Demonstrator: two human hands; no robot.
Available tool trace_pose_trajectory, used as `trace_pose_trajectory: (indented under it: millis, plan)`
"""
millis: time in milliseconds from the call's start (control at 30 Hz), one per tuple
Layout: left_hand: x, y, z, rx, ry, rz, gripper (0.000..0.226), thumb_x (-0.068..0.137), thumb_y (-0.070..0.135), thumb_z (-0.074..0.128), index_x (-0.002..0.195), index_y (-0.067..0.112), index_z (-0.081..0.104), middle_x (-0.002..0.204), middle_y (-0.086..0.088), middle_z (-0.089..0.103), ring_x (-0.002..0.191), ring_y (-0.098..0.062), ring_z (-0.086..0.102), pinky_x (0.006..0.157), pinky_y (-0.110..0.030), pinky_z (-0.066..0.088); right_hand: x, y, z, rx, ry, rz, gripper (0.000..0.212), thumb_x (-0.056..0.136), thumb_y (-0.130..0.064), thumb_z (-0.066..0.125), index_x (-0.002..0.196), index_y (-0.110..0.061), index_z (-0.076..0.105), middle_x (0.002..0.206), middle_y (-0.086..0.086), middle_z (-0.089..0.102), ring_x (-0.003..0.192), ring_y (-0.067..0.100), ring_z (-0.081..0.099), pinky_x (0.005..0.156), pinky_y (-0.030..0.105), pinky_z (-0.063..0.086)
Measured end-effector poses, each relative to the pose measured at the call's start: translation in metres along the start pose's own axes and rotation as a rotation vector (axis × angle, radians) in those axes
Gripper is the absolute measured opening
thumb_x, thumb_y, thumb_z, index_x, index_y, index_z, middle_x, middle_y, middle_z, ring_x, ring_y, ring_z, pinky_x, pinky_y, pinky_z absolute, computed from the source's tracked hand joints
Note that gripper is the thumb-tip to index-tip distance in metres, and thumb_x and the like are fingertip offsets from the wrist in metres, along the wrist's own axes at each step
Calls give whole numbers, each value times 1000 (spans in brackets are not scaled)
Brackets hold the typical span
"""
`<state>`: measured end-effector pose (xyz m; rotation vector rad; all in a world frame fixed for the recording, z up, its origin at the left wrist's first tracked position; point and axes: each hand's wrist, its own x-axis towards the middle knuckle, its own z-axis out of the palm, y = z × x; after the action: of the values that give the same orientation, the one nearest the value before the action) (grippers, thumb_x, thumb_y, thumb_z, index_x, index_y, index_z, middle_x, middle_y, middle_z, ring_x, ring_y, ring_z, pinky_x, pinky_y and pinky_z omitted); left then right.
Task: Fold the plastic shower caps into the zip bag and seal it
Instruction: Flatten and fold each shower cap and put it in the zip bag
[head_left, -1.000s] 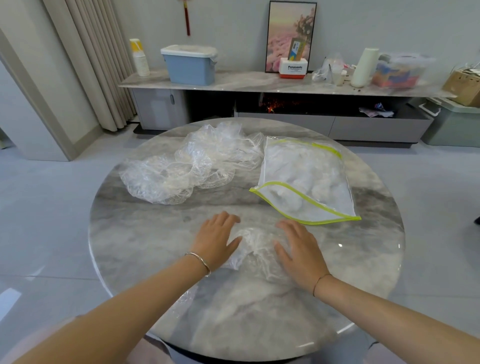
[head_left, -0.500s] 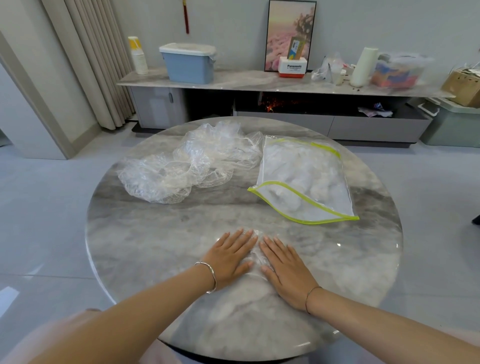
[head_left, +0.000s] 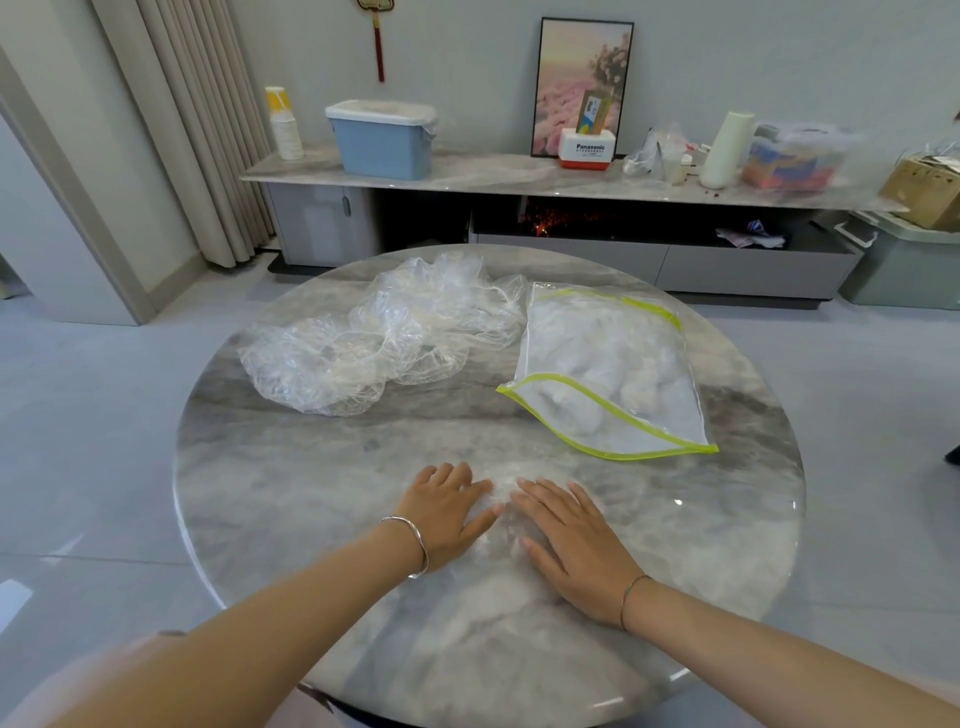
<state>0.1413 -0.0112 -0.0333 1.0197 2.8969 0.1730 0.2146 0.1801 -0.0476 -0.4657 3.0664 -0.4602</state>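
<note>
Where both hands press: a clear plastic shower cap (head_left: 503, 500) lies flattened on the near middle of the round grey marble surface (head_left: 291, 483). It shows in the gap between the hands and partly under them.
Left hand (head_left: 449, 514): palm down, fingers straight and close together, lying flat on the left part of the cap. A silver bangle (head_left: 414, 543) sits on the wrist.
Right hand (head_left: 571, 545): palm down, fingers straight and slightly spread, flat on the right part of the cap. A thin bracelet (head_left: 630, 592) sits on the wrist.
Loose caps: a crumpled heap of clear plastic shower caps (head_left: 384, 338) lies at the far left of the surface, well apart from the hands. Its right edge is just beside the bag.
Zip bag: a clear plastic zip bag with yellow-green edging (head_left: 613, 374) lies flat at the far right. Its mouth faces the person and gapes open, with whitish crumpled plastic inside.
Behind: a long grey sideboard (head_left: 519, 179) stands against the wall, carrying a blue lidded plastic box (head_left: 382, 143).
</note>
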Motion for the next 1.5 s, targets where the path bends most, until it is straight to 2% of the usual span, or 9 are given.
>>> trace_pose_trajectory:
  millis: [100, 200, 333, 467, 667, 867, 1100, 1267, 1500]
  plan:
    - [1, -7, -7, -28, -3, -26, 101, 65, 63, -17, 129, 23, 50, 120, 0, 49, 115, -17, 40, 101, -26, 26, -1, 0, 2, -39, -23, -165, 55, 95, -51, 29, 139, -22, 43, 146, -5, 39, 137, 9, 27, 114, 30, 6]
    - [-2, -14, -9, -29, 1, -12, 98, 66, 66, -10, 120, 17, 55, 123, 0, 46, 120, -18, 38, 101, -26, 29, -3, 1, 4, 1, -152, -195, 77, 87, -71, 14, 148, -26, 25, 155, -10, 20, 142, 6, 14, 117, 28, 4]
    - [-7, -19, -3, -75, 64, 139, 84, 74, 71, 18, 124, 11, 52, 140, -4, 41, 133, -23, 35, 109, -31, 24, -1, 2, 1, -16, -130, -210, 79, 82, -71, 38, 147, -27, 26, 153, -13, 21, 140, 4, 16, 113, 20, 1]
    - [-14, -20, -2, 0, -248, 177, 111, 57, 91, 20, 150, 32, 7, 157, 13, 4, 145, -12, -2, 116, -30, -4, 3, 2, 3, 38, 9, -199, 49, 86, -45, 44, 129, -23, 54, 136, -10, 51, 122, 7, 47, 105, 19, 31]
    - [-12, -27, -1, 4, -235, 162, 103, 64, 82, 43, 149, 30, 15, 155, 10, 18, 144, -13, 10, 115, -27, 0, 10, -1, -2, 163, 145, -61, 23, 91, -28, 49, 89, -21, 70, 93, -13, 70, 85, 6, 62, 77, 25, 50]
    - [-1, -24, -3, -182, -115, -14, 36, 90, 41, 55, 118, 17, 57, 120, -4, 56, 117, -21, 47, 95, -26, 34, 13, -7, -10, 956, 161, 381, 28, 95, -8, 50, 68, -15, 59, 68, 0, 69, 64, 12, 65, 64, 21, 52]
    - [1, -18, -1, -520, -130, -225, 35, 87, 36, 63, 58, 28, 46, 59, 11, 47, 56, -5, 47, 57, -15, 36, 13, -2, -7, 926, 180, 566, 30, 95, -13, 51, 65, -8, 51, 58, 19, 64, 42, 15, 58, 40, 14, 37]
    - [3, -13, 2, -440, -104, -256, 45, 87, 38, 62, 55, 21, 35, 55, 8, 39, 52, -6, 38, 49, -17, 27, 12, 3, -2, 663, 256, 585, 16, 87, -24, 61, 84, -13, 49, 67, -2, 60, 58, 13, 56, 58, 31, 47]
    - [5, -7, 2, -441, -77, -312, 30, 84, 41, 64, 71, 24, 43, 71, 8, 48, 74, -15, 47, 65, -25, 35, 9, 2, -1, 97, 283, -63, 39, 90, -43, 44, 120, -22, 59, 132, -6, 53, 121, 5, 40, 101, 17, 22]
